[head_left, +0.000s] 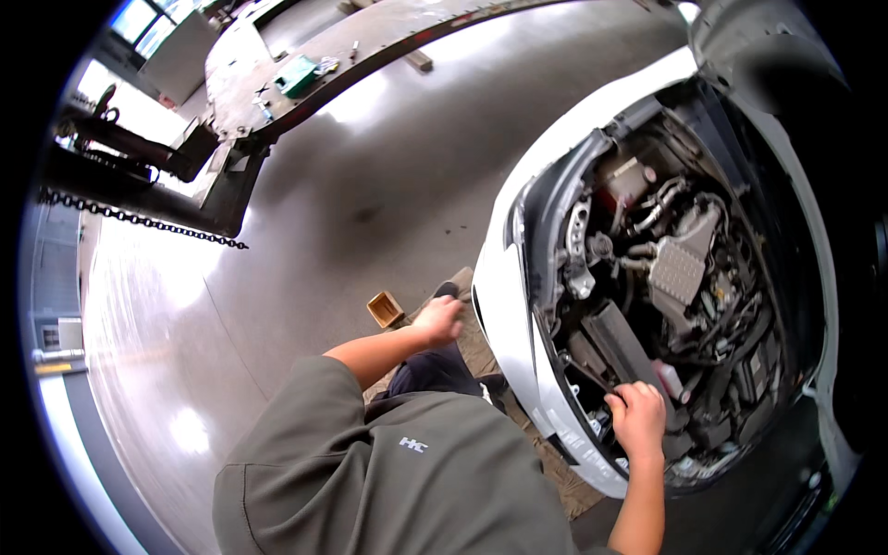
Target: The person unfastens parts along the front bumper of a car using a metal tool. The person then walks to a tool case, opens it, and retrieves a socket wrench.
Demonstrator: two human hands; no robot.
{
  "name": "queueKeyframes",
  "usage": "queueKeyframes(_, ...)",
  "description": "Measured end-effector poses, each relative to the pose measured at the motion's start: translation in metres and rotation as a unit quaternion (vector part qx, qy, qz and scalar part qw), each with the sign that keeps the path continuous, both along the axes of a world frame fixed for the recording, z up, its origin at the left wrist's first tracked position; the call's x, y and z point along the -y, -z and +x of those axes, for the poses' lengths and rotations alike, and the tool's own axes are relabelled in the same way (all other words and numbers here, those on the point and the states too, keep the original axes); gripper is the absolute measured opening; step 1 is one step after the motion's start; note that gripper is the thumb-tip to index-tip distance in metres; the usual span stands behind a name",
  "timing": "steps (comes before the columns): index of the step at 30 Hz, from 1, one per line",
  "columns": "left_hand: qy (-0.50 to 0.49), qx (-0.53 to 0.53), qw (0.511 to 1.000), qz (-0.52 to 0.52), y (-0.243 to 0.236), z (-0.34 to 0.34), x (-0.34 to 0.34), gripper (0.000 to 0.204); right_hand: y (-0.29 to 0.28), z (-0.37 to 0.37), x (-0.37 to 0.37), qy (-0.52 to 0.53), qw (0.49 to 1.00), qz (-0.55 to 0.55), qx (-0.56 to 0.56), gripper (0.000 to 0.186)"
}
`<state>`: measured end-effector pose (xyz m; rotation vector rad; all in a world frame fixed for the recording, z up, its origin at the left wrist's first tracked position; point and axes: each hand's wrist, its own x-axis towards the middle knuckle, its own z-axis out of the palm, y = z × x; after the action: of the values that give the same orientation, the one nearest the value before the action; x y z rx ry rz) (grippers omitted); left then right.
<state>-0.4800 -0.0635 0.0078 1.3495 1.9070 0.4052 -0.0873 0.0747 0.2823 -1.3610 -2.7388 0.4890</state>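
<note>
A white car stands at the right with its engine bay uncovered. Over the bay's near front edge, my right hand has its fingers curled down beside dark trim. Whatever lies between those fingers is hidden. My left hand hangs in front of my body, left of the bumper; motion smears its fingers, and no held thing shows. Below and to its left, a small yellow-brown open box rests on the floor. A pinkish bottle-shaped part sits in the bay just beyond my right hand.
A long metal bench curves across the back, bearing a green box and small tools. Dark steel arms with a hanging chain stand at the left. A brown mat lies beside the car. The raised hood is at upper right.
</note>
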Motion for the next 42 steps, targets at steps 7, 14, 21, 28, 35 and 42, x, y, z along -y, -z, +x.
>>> queueKeyframes(7,-0.185,-0.040,0.938,-0.290,0.040,-0.169,0.118,0.048,-0.091,-0.109,-0.035,0.038,0.997,-0.019,-0.059,0.018)
queueKeyframes(14,-0.185,-0.018,0.926,-0.328,0.071,-0.313,0.125,0.040,-0.050,-0.316,-0.117,0.062,0.972,-0.178,-0.141,0.015)
queueKeyframes(21,-0.356,0.090,0.930,0.026,-0.042,-0.401,-0.007,0.030,0.106,-0.476,-0.214,0.122,0.785,-0.531,-0.296,0.024)
queueKeyframes(28,-0.407,0.040,0.908,-0.088,0.026,-0.424,0.070,0.030,0.171,-0.664,-0.286,0.111,0.745,-0.597,-0.276,0.011)
queueKeyframes(35,-0.530,0.098,0.767,-0.347,0.064,-0.444,0.111,0.037,0.219,-0.919,-0.407,-0.155,0.866,-0.375,-0.292,0.011)
queueKeyframes(42,-0.595,0.164,0.777,-0.127,0.005,-0.627,-0.059,0.029,0.298,-1.188,-0.550,-0.341,0.924,-0.052,-0.165,0.014)
